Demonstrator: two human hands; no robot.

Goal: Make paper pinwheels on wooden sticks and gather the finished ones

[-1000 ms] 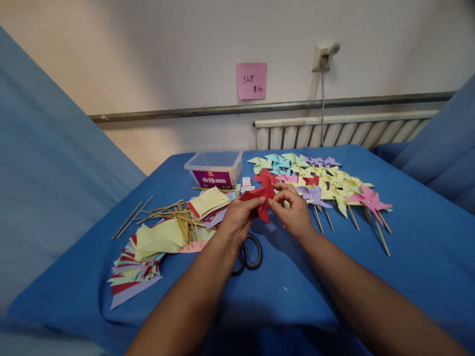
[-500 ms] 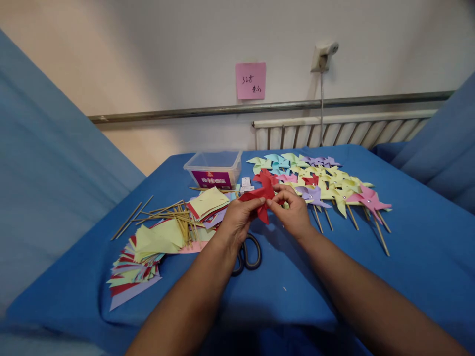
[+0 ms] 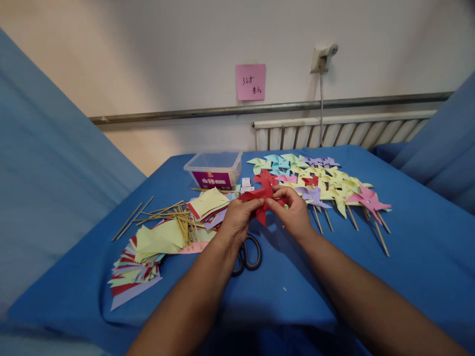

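Observation:
Above the middle of the table a red paper pinwheel [image 3: 262, 213] is held between my two hands. My left hand [image 3: 240, 213] grips its left side, thumb across the front near the centre. My right hand [image 3: 293, 210] is closed at the centre and right blade, thumb and fingers pinching there. The tips of both thumbs nearly meet, so the pinwheel's centre is partly covered. Black-handled scissors [image 3: 253, 252] lie below my left hand, their blades hidden by it. Finished pinwheels on sticks, such as a purple one [image 3: 313, 196] and a pink one [image 3: 369, 201], lie right of my hands.
A clear plastic box [image 3: 213, 170] with a purple label stands at the back. Wooden sticks [image 3: 159, 215], a stack of paper squares [image 3: 208, 202] and fanned cut paper [image 3: 137, 269] lie left. Small white boxes [image 3: 246, 184] sit behind my hands. A radiator [image 3: 345, 131] is beyond the table.
The red pinwheel has shifted very slightly between my fingers, its right blade showing a little more beside my right hand. Both hands keep their hold; everything else lies as before.

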